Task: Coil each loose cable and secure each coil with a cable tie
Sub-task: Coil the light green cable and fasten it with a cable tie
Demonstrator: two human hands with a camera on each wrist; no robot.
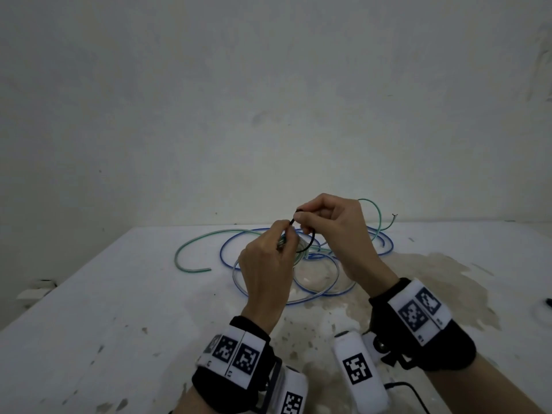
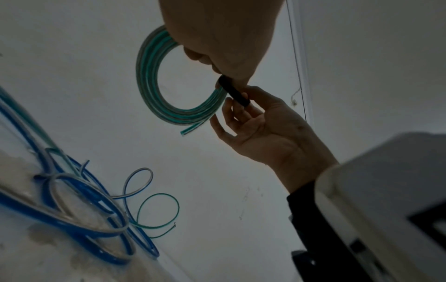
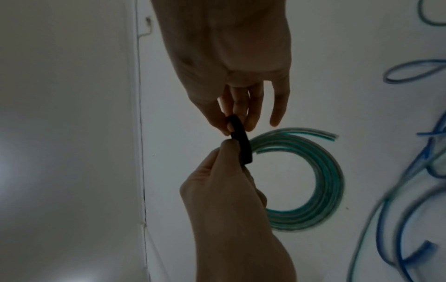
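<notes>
Two hands hold a green coil and a black tie above the counter.

On the left of the white counter [image 1: 119, 294] a loose green cable [image 1: 191, 249] bends in a curve. The left hand [image 1: 265, 264] is curled tight on a small green coil [image 2: 154, 91] (several rings of cable) and pinches one end of the black cable tie [image 1: 307, 240]. The right hand [image 1: 337, 234] pinches the other end of the tie between thumb and finger, up in the air. Under and behind both hands, loose blue cables [image 1: 322, 282] lie tangled on the counter.
</notes>
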